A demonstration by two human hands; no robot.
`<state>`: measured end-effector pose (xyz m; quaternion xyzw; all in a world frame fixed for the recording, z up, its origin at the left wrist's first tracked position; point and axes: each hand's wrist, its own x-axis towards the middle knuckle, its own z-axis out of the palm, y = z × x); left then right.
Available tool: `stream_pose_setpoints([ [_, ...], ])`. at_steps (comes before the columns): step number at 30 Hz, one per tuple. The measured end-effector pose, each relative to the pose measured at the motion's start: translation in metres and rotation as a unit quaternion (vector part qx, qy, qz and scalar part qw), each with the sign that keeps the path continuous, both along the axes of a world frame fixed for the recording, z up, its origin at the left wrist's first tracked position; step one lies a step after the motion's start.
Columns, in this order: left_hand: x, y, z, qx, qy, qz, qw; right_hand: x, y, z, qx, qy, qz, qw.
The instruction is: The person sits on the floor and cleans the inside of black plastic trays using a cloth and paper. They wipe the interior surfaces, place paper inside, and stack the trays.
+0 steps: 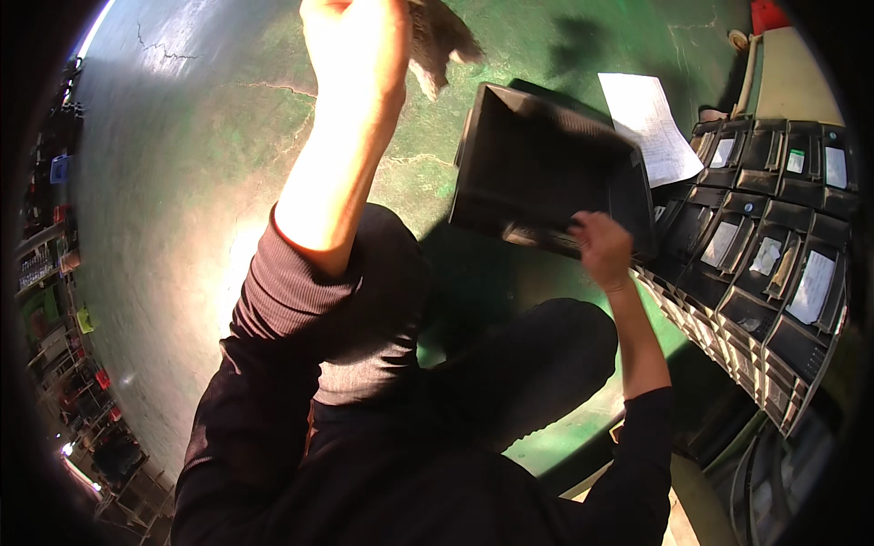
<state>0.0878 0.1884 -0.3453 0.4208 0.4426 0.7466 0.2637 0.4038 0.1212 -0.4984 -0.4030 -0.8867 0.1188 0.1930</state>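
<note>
Head view: left hand (357, 41), raised at top centre of the frame, is closed on a grey rag (439, 41). Right hand (599, 247), right of centre, grips the near rim of a tilted black bin (537, 164). A paper sheet (651, 123) lies at upper right, beside shelved bins (774, 246).

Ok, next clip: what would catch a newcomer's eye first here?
The left hand, raised at top centre, grips a dark rag in bright light. To the right, the right hand holds the near rim of an empty black bin over the green floor. Stacked black bins fill the right edge.
</note>
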Motion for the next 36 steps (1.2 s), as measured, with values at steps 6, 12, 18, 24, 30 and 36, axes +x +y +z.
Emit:
stream_pose_setpoints([
  [6, 0.001, -0.01, 0.015, -0.017, -0.014, 0.063, 0.998, 0.047, 0.065, 0.026, -0.32, 0.24, -0.208, 0.893],
  [12, 0.008, -0.007, 0.014, -0.015, -0.029, -0.006, 0.999, 0.07, 0.029, -0.092, -0.61, 0.551, -0.205, 0.532],
  [18, 0.011, -0.016, 0.011, 0.042, -0.019, -0.025, 0.999, 0.004, 0.034, -0.101, -0.632, 0.619, -0.212, 0.415],
  [24, 0.019, -0.03, 0.024, -0.008, 0.03, 0.003, 1.0, -0.007, 0.047, -0.077, -0.614, 0.637, -0.214, 0.413],
  [30, 0.02, -0.021, 0.021, -0.004, 0.066, 0.07, 0.995, 0.01, 0.068, -0.041, -0.557, 0.646, -0.235, 0.466],
  [36, 0.006, -0.029, 0.025, -0.008, 0.12, 0.097, 0.988, 0.01, 0.091, 0.037, -0.394, 0.44, -0.42, 0.689],
])
